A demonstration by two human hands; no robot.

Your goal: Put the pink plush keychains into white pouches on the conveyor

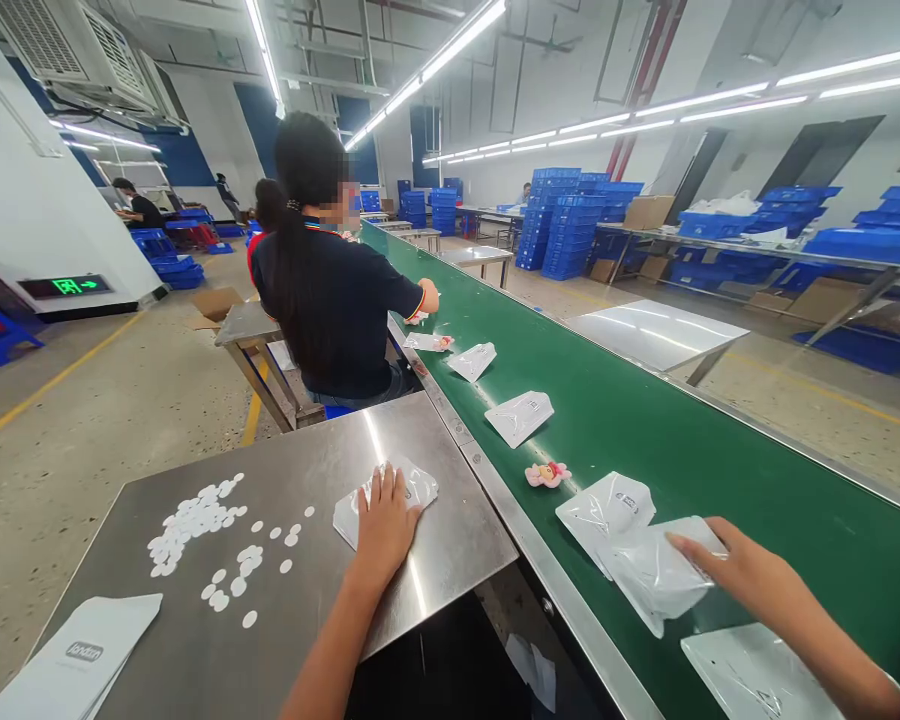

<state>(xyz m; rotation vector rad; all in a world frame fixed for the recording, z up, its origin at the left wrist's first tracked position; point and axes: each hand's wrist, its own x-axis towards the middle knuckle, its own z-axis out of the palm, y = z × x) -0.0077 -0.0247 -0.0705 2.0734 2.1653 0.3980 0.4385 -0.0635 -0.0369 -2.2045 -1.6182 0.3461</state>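
the left hand point(384, 522) lies flat, fingers spread, palm down on a clear plastic bag point(420, 488) that rests on the steel side table point(450, 550) — pressing it, not gripping it. beside it on the same table lies a scatter of small white round stickers point(199, 525), thick in a heap at the left and thinning toward the hand, and at the near left corner sits a stack of white printed sheets point(75, 660). the right hand point(735, 572) reaches out over the green conveyor belt point(720, 450), fingers extended and resting on top of a second clear bag point(649, 570); the hand is open, laid on the bag rather than closed around it. that bag overlaps another bag point(606, 505) just behind it, and a small pink plush toy point(547, 474) lies near them on the belt. more bags point(520, 416) lie in a row further up the belt — toward a co-worker in a dark shirt point(337, 300) seated at the next station, whose hand point(429, 298) rests at the belt's edge.
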